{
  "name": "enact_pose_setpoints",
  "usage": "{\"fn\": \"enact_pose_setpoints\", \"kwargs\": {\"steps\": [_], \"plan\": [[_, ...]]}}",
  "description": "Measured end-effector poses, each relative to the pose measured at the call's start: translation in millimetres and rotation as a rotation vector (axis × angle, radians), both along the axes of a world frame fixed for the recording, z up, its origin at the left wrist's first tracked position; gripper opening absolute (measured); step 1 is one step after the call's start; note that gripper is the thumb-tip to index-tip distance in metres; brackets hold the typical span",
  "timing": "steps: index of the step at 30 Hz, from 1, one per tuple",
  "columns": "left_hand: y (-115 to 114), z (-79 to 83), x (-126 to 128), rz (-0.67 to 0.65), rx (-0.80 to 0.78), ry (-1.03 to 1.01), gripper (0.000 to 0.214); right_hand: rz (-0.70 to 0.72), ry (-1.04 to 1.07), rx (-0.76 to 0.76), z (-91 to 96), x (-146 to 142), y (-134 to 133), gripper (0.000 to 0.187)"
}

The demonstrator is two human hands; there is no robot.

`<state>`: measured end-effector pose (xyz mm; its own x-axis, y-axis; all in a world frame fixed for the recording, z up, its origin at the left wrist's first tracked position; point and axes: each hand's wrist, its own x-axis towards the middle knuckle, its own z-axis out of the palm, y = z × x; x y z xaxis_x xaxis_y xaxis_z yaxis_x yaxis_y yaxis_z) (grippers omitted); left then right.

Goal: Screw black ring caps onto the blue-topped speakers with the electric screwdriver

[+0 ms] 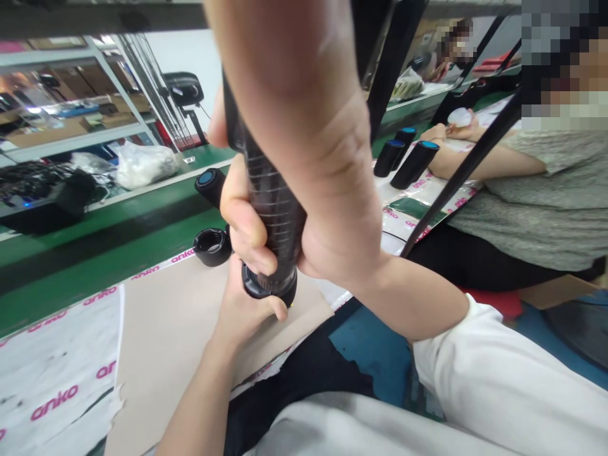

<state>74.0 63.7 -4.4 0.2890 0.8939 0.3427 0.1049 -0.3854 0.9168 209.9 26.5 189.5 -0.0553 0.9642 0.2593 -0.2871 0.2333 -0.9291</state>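
My right hand is wrapped around a black electric screwdriver with a ribbed grip, held nearly upright. Its lower end meets a black round plastic part on the cardboard sheet. Around that part, my left hand closes its fingers and thumb, steadying it against the sheet. The tool's tip is hidden inside or behind the part. Just left of my hands stands a black plastic ring, hollow and open at the top. Behind it is a black cylinder with a blue top.
Several black cylinders with blue ends stand to the right. A co-worker in a grey top sits beside them, holding a pale translucent item. A green conveyor runs behind; a dark slanted bar crosses at right.
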Motion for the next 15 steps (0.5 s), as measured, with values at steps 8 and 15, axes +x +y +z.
{"fn": "enact_pose_setpoints", "kwargs": {"steps": [8, 15], "plan": [[0, 7.1, 3, -0.04, 0.012, -0.019, 0.126, 0.103, 0.144, 0.164, -20.5, 8, -2, 0.031], [1, 11.9, 3, -0.044, -0.004, 0.046, 0.127, 0.118, 0.103, 0.086, -36.2, 2, -10, 0.049]]}}
